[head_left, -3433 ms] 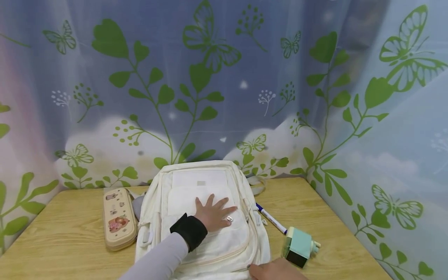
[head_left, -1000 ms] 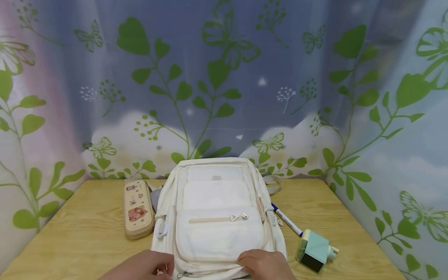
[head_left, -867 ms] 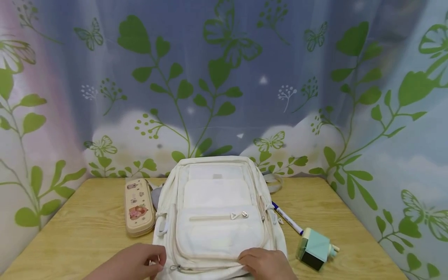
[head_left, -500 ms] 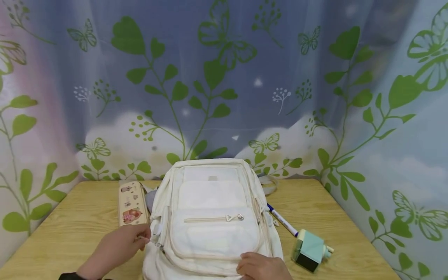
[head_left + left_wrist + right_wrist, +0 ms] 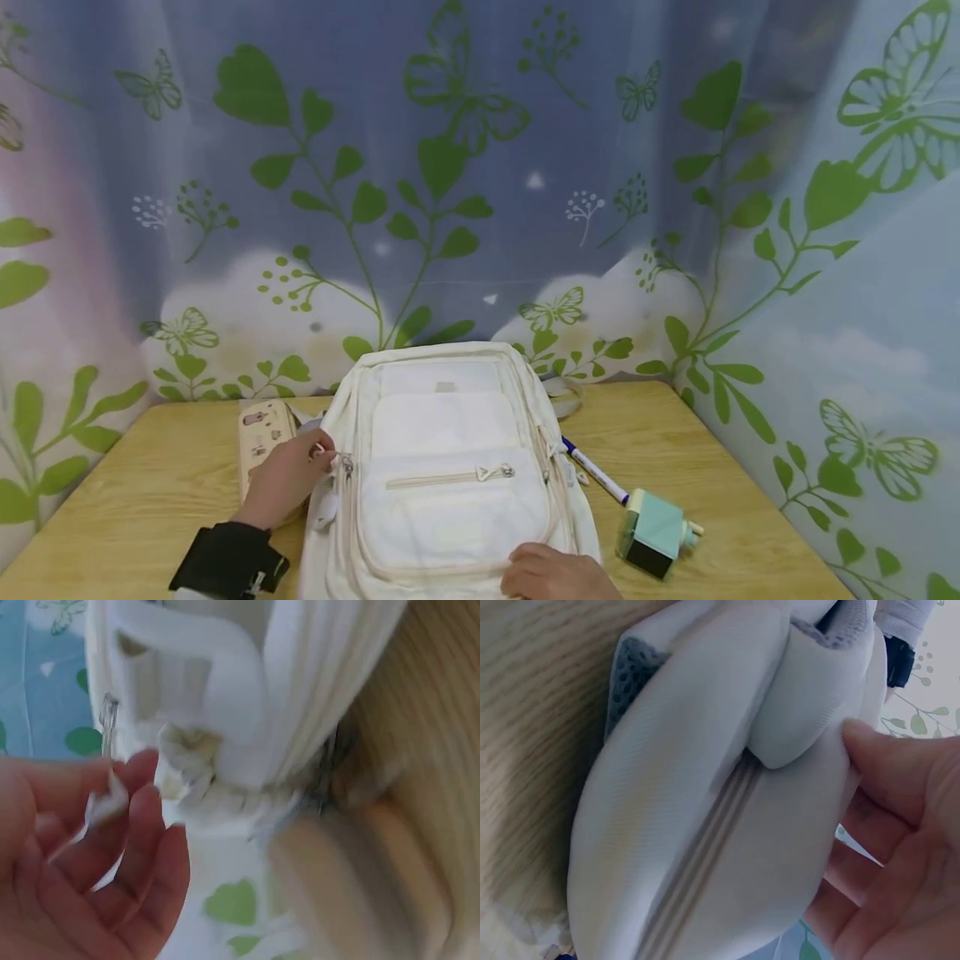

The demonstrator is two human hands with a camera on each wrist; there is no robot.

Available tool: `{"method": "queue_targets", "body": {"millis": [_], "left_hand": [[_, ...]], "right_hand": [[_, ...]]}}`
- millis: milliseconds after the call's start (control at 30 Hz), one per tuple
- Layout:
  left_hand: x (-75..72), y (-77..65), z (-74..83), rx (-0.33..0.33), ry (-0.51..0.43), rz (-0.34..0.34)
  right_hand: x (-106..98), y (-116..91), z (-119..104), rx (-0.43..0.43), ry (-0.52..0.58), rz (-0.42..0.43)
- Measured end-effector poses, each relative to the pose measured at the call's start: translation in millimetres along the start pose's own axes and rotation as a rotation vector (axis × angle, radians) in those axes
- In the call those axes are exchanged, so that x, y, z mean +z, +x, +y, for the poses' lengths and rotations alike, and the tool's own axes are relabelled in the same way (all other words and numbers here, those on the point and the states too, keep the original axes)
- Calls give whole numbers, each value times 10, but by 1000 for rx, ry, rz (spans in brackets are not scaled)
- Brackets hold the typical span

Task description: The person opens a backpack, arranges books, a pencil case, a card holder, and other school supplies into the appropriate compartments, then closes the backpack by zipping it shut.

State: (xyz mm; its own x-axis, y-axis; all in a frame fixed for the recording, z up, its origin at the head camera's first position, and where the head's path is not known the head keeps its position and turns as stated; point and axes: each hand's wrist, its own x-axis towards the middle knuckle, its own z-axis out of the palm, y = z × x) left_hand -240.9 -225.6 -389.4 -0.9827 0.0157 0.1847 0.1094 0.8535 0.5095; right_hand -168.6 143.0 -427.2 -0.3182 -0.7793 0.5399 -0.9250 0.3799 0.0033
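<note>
A white backpack (image 5: 453,521) lies front side up on the wooden table. At its upper left side, my left hand (image 5: 288,471) pinches a zipper pull (image 5: 109,806) between thumb and fingers. The metal slider (image 5: 347,463) sits on the side zipper just right of the fingertips. At the lower right end of the bag, my right hand (image 5: 562,573) grips the bottom edge, thumb on one face and fingers on the other in the right wrist view. A short front-pocket zipper (image 5: 442,478) runs across the bag's middle.
A beige pencil case (image 5: 257,433) lies left of the bag, partly behind my left hand. To the right are a blue-capped white marker (image 5: 596,472) and a mint-green box-shaped item with a crank (image 5: 652,533). A patterned curtain (image 5: 480,208) hangs behind the table.
My left hand lay spread on the bag's front, then took the zipper pull near the bottom left and drew it up the left side. My right hand stays at the lower right edge.
</note>
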Motion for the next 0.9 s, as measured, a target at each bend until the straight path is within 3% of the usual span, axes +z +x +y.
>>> {"method": "queue_targets", "body": {"millis": [167, 233, 300, 400, 467, 567, 667, 767, 833, 900], "left_hand": [[13, -86, 55, 64, -40, -127], [38, -124, 68, 103, -13, -147], [68, -173, 74, 155, 46, -122], [79, -280, 112, 238, 178, -42], [88, -372, 148, 341, 207, 32], [132, -511, 214, 537, 136, 46], [247, -604, 267, 803, 3, -66], [378, -629, 311, 1028, -35, -142], [431, -637, 323, 1086, -14, -144], [460, -648, 330, 1085, 13, -123]], "right_hand": [[43, -67, 54, -45, 61, 15], [32, -122, 66, -19, 75, -12], [3, -175, 72, 16, 69, -64], [-34, -230, 107, -3, 33, -123], [-33, -250, 138, -76, -17, -113], [-16, -270, 165, -156, -78, -69], [-16, -290, 138, -128, -45, -67], [-34, -293, 97, -70, 20, -95], [-49, -288, 67, -37, 32, -111], [-62, -279, 40, -11, 28, -125]]}}
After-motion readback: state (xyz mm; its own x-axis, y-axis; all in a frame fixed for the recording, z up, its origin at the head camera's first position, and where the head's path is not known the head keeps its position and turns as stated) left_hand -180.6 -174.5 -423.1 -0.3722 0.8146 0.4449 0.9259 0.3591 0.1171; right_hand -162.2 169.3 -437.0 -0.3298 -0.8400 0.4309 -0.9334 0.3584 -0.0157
